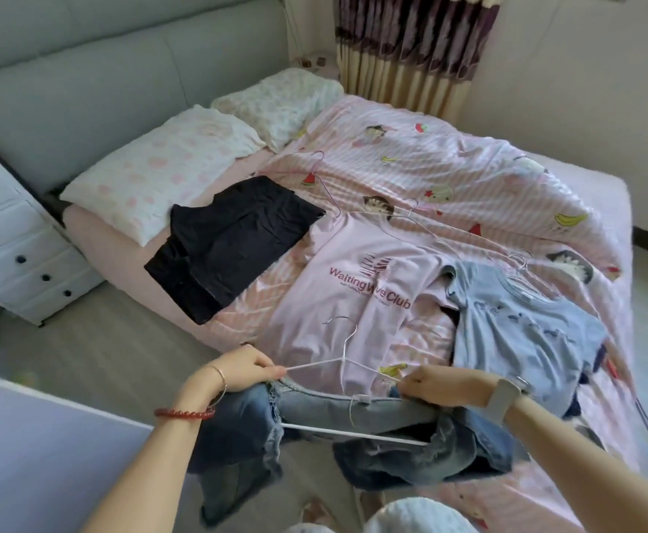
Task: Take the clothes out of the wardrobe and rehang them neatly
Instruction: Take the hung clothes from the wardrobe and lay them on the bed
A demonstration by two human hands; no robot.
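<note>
Over the near edge of the bed (130, 240), the left hand (243, 369) and right hand (436, 386) each grip an end of a white wire hanger (343, 361) with jeans (353, 436) draped over it, while a pink T-shirt (353, 286), blue top (522, 328) and black garment (230, 244) lie spread on the bedcover.

"Waiting Wave Club" on pink T-shirt (357, 278)

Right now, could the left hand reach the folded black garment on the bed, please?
Probably not right away. The left hand grips one end of the white hanger carrying the jeans, so it is occupied. The black garment lies uncovered on the bed, farther off to the left, with nothing between.
</note>
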